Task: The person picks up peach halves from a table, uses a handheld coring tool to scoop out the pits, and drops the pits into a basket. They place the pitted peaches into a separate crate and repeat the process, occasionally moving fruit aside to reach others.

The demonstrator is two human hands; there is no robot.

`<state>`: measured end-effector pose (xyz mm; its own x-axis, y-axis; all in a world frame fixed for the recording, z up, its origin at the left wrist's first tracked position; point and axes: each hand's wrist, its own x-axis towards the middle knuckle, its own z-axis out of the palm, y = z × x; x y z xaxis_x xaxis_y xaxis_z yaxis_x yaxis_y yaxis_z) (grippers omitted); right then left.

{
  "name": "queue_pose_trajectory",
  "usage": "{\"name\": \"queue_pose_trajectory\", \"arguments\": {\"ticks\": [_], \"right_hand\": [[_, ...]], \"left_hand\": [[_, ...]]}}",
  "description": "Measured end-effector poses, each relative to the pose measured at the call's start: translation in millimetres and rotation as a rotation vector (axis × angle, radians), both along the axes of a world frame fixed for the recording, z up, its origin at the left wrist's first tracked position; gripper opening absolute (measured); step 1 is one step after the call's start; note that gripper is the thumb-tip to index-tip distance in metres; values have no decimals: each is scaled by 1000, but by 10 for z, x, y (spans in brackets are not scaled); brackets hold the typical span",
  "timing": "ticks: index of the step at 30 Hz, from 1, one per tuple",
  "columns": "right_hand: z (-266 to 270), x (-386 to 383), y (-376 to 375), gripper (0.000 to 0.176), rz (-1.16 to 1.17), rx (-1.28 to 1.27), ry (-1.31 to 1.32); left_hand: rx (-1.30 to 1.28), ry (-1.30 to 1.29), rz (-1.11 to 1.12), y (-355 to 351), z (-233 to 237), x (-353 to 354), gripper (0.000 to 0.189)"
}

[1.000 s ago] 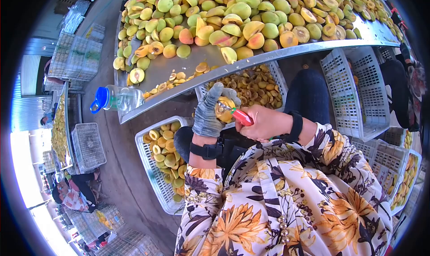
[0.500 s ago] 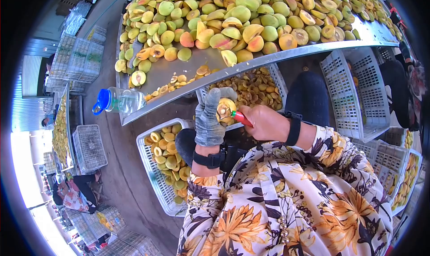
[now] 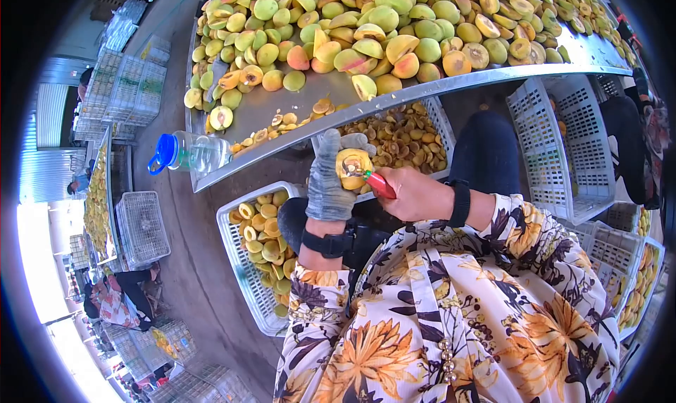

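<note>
My left hand (image 3: pixel 329 181), in a grey glove, holds a halved yellow fruit (image 3: pixel 354 168) with its cut face and brown centre turned up. Closed round a red-handled tool (image 3: pixel 380 185) with a green collar, my bare right hand (image 3: pixel 415 195) keeps the tool's tip at the fruit's centre. Both hands are over my lap, just below the metal table's edge (image 3: pixel 282 141). Behind them a white crate (image 3: pixel 442 132) holds many small brown-yellow pieces. Halved fruits (image 3: pixel 266 248) fill another white crate (image 3: pixel 246 290) to the left of my knee.
Heaps of green and yellow fruit (image 3: pixel 380 19) cover the metal table. A clear bottle with a blue cap (image 3: pixel 190 153) lies at its left corner. White crates (image 3: pixel 560 146) stand at the right. A seated person (image 3: pixel 120 301) and stacked crates (image 3: pixel 123 89) are at the left.
The fruit in my left hand has tilted, so its cut face shows more. The red tool's tip has moved onto the fruit's centre. The whole view has shifted slightly.
</note>
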<state>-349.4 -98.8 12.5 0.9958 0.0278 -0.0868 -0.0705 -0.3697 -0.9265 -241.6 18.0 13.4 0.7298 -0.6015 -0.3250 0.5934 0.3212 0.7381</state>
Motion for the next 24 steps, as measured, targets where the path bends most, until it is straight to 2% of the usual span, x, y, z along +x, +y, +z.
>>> {"name": "queue_pose_trajectory", "arguments": {"ticks": [5, 7, 8, 10, 11, 12, 13, 14, 15, 17, 19, 21, 23, 24], "right_hand": [[125, 5, 69, 14, -16, 14, 50], [213, 7, 49, 14, 61, 224, 273], [170, 2, 49, 14, 62, 223, 273], [63, -8, 66, 13, 36, 86, 64], [23, -25, 77, 13, 38, 89, 64], [19, -33, 90, 13, 9, -1, 18], [13, -40, 95, 13, -18, -94, -30], [4, -30, 99, 13, -18, -93, -31], [2, -15, 110, 12, -18, -49, -39], [13, -1, 133, 11, -19, -4, -46], [118, -4, 181, 10, 86, 426, 367], [166, -16, 226, 8, 59, 518, 369], [192, -21, 215, 7, 37, 614, 367], [225, 16, 137, 8, 64, 659, 464]], "left_hand": [[9, 62, 108, -56, -21, -48, 35], [180, -131, 175, -72, -4, -64, 35], [179, -132, 175, -71, -8, -60, 35], [125, -143, 104, -51, -28, -36, 31], [128, -142, 105, -45, -36, -5, 31], [67, -31, 29, -50, -28, 42, 24], [4, 79, -46, -52, -17, 61, 27], [13, 90, -44, -36, 3, 58, 24], [15, 92, -44, -31, 8, 47, 24], [35, -87, 83, -41, 3, 12, 21], [53, -156, 118, -50, 9, -15, 20], [63, -225, 162, -86, 47, -21, 19], [72, -122, 124, -105, 96, -18, 20], [-6, -88, -8, -71, 88, 49, 22]]}}
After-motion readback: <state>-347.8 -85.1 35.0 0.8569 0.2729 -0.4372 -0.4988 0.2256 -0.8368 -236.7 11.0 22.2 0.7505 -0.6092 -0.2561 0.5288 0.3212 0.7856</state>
